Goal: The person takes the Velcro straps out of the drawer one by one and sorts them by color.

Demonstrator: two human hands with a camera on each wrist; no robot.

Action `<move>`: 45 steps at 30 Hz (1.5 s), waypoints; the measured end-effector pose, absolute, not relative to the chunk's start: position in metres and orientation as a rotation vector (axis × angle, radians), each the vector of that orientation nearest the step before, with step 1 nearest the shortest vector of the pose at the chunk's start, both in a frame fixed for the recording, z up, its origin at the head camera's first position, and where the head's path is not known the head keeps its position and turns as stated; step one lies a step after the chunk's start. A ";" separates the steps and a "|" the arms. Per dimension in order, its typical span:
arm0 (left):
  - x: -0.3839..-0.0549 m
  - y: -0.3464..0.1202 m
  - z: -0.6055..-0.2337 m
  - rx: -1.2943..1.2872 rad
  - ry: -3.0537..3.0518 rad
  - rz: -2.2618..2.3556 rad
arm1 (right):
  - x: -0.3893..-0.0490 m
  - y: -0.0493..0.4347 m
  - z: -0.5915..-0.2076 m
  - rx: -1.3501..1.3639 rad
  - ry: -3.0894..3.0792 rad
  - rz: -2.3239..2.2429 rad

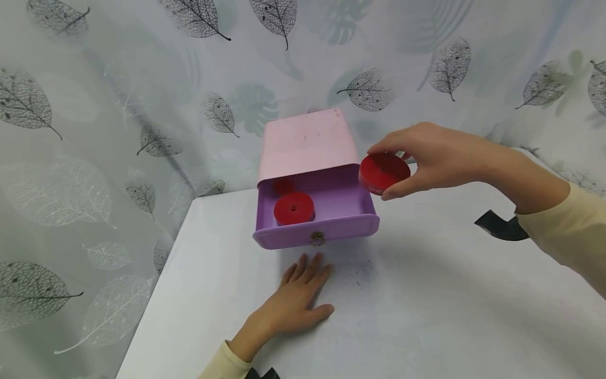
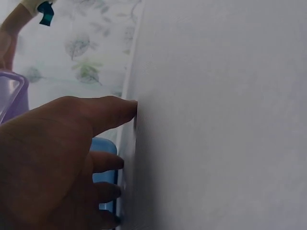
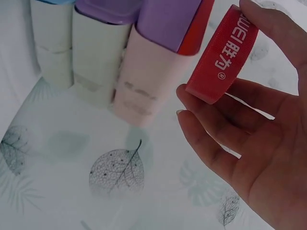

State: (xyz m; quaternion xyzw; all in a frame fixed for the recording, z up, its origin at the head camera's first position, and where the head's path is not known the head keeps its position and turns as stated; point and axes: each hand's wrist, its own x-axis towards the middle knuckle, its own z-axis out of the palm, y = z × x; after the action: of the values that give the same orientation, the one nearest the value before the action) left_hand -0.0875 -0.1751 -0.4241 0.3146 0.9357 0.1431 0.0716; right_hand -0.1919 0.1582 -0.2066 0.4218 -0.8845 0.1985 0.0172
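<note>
My right hand pinches a red roll of tape between thumb and fingers, beside the right end of an open purple drawer. White lettering runs along the roll's edge, plain in the right wrist view, where the roll is held by its rim. The drawer slides out of a pink box and has a small ring pull at its front. Another red roll lies flat inside, towards the left. Fingers spread, my left hand rests on the white tabletop just in front of the drawer.
Under the pink box, the right wrist view shows a pale green box and one with a blue front, side by side with it. A leaf-patterned sheet stands behind and at the left of the white table.
</note>
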 end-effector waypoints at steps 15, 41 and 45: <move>-0.111 -0.171 -0.407 0.938 2.843 0.542 | -0.196 0.199 -0.247 1.171 -2.870 0.589; -0.128 -0.177 -0.395 0.626 1.997 2.249 | -0.210 0.229 -0.370 1.017 -3.143 0.507; -0.129 -0.177 -0.393 0.644 1.986 2.261 | -0.211 0.229 -0.371 1.004 -3.126 0.491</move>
State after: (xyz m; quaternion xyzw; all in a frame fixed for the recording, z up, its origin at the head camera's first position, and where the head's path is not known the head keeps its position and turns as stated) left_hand -0.1289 -0.1768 -0.3931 0.2091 0.6451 0.7343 0.0320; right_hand -0.2109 0.2292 -0.3712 0.3013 -0.9379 0.1473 -0.0890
